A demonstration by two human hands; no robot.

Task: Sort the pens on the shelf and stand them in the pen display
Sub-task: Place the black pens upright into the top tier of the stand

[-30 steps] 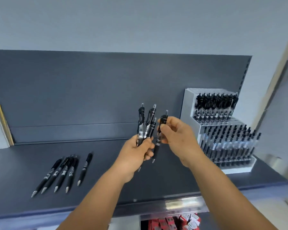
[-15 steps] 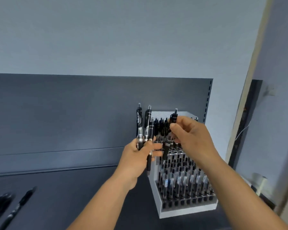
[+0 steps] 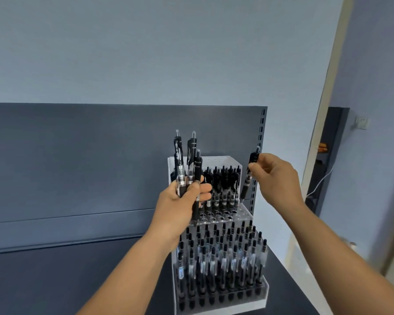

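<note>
Landmark: clear acrylic stepped pen display [image 3: 257,302], on dark grey shelf [image 3: 66,280], against its back panel; many black pens already standing in it.
Left hand [image 3: 180,210]: in front of display upper tier; grip closed around bundle of three black clip pens [image 3: 188,169], upright, buttons up.
Right hand [image 3: 275,178]: right of display upper tier; fingertips pinch single black retractable pen [image 3: 248,176], tip down, slightly tilted, beside display's upper right edge.

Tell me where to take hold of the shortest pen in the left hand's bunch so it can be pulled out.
Pinch the shortest pen on its upper barrel, just under the clip, coming from the right. The left hand wraps its lower barrel, two taller pens crowd its left, and the right side faces the right hand.
</note>
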